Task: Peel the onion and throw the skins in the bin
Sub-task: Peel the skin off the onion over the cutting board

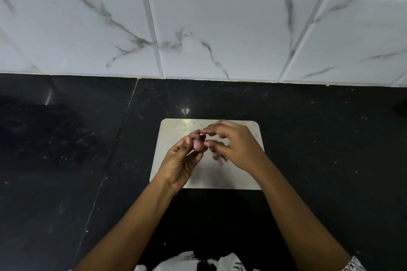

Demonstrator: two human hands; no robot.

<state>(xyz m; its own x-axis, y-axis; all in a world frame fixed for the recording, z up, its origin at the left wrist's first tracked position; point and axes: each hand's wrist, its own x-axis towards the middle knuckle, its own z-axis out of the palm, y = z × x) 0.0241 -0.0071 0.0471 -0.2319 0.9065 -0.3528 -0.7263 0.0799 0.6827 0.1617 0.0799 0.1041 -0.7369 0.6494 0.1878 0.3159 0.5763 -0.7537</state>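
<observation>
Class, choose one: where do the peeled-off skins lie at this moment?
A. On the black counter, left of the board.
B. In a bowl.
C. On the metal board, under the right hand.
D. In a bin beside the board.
C: the purplish skins lie on the metal board, beneath the right hand.

There is one small onion, and two hands, the left hand and the right hand, both with fingertips on it. One steel cutting board lies below them. On it is one small heap of purple skins; the separate scraps are too blurred to count. The black countertop shows two slabs joined at one seam. The lower row of marbled wall tiles shows three.
</observation>
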